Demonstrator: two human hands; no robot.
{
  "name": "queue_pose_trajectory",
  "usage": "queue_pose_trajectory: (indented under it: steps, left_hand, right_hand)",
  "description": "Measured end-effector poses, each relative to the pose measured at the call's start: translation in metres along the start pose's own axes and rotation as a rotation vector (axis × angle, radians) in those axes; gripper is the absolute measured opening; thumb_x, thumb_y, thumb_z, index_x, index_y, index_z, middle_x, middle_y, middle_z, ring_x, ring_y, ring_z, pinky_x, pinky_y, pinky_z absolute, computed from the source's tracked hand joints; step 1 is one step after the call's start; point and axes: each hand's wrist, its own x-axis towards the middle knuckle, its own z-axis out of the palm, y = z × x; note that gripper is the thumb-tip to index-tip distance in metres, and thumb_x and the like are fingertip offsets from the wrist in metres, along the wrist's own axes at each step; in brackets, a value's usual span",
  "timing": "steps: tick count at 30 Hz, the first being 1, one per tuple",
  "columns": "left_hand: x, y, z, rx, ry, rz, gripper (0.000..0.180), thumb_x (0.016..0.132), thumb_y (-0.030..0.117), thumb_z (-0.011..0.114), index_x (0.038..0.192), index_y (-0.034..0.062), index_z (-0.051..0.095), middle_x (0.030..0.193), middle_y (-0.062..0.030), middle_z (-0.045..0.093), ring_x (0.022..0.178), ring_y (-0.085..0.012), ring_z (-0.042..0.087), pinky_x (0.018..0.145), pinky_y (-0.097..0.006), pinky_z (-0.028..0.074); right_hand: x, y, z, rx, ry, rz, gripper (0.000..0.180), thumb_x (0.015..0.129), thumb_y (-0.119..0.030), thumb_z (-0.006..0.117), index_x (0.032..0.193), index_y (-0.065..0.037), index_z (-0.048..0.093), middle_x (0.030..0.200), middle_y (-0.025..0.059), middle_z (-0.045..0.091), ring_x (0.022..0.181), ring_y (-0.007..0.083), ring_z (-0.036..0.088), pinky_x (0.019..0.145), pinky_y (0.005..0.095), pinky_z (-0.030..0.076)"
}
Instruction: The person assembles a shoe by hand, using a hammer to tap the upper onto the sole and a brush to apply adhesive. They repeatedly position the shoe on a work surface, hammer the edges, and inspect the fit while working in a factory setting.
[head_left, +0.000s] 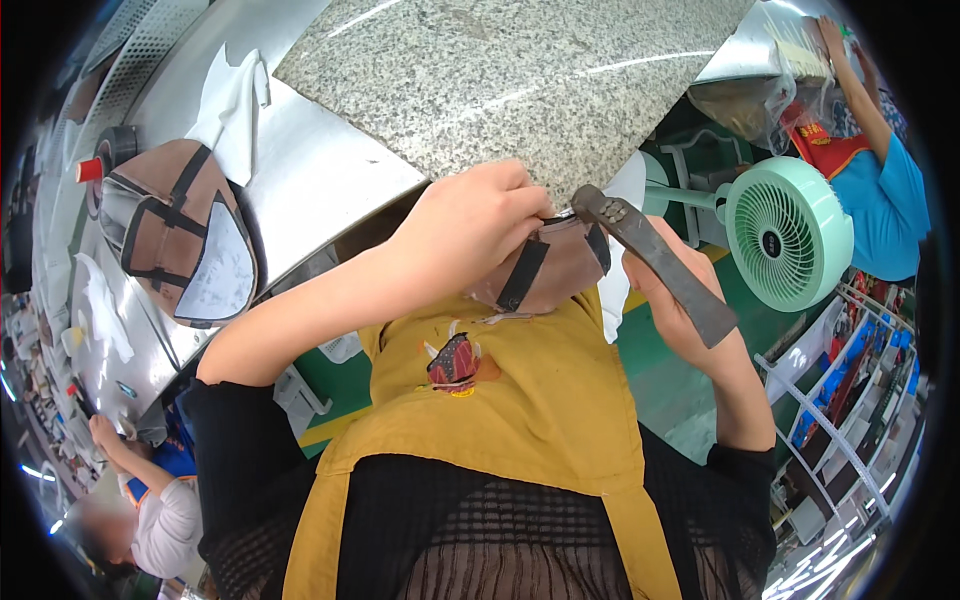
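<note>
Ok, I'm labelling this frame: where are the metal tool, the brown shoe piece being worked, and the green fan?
metal tool (668, 268), head view, middle of its flat handle.
brown shoe piece (556, 268), head view, its brown side.
green fan (786, 234), head view, middle of its grille.

- A factory workshop, seemingly for shoemaking.
- A long steel tabletop runs along the upper left of the frame, with a brown shoe upper on it.
- A granite slab lies at top centre.
- Green painted floor with yellow lines at right.
- Other workers at upper right and lower left; metal racks at right.
</note>
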Motion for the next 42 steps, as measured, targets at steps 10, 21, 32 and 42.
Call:
queue_pose_trajectory:
  steps: [10, 21, 32, 42]
  left_hand:
    - [-0.011, -0.004, 0.018, 0.397, 0.225, 0.365, 0.029, 0.064, 0.007, 0.062, 0.093, 0.0039, 0.06, 0.083, -0.0045, 0.052, 0.074, -0.0181, 0.054, 0.062, -0.028, 0.046]
    - [-0.016, -0.012, 0.006, 0.246, 0.209, 0.249, 0.023, 0.067, 0.009, 0.062, 0.09, 0.01, 0.063, 0.082, 0.0001, 0.054, 0.085, -0.0196, 0.052, 0.088, -0.04, 0.04]
    - [-0.019, -0.008, 0.011, 0.437, 0.266, 0.328, 0.027, 0.067, 0.011, 0.061, 0.094, 0.0085, 0.061, 0.084, -0.0009, 0.053, 0.085, -0.018, 0.052, 0.089, -0.041, 0.042]
    - [-0.026, -0.009, 0.002, 0.192, 0.175, 0.162, 0.027, 0.066, 0.008, 0.063, 0.093, 0.0121, 0.063, 0.086, -0.0001, 0.054, 0.086, -0.0207, 0.051, 0.092, -0.041, 0.039]
  right_hand:
    - [0.005, -0.011, -0.003, -0.125, -0.109, 0.032, 0.034, 0.081, 0.001, 0.052, 0.115, -0.003, 0.051, 0.095, 0.0159, 0.061, 0.082, 0.0362, 0.062, 0.066, 0.0384, 0.05]
    - [0.006, -0.015, 0.006, -0.108, -0.078, 0.048, 0.025, 0.088, -0.006, 0.052, 0.113, -0.001, 0.05, 0.083, 0.0173, 0.058, 0.075, 0.0405, 0.058, 0.064, 0.0365, 0.047]
    - [0.007, -0.011, 0.01, -0.163, -0.07, -0.061, 0.027, 0.087, -0.003, 0.051, 0.113, 0.002, 0.049, 0.076, 0.0124, 0.057, 0.065, 0.0237, 0.058, 0.06, 0.0306, 0.045]
    - [0.004, -0.016, 0.018, -0.211, -0.073, -0.056, 0.03, 0.084, -0.012, 0.057, 0.111, -0.003, 0.049, 0.087, 0.0143, 0.063, 0.075, 0.0337, 0.063, 0.061, 0.04, 0.05]
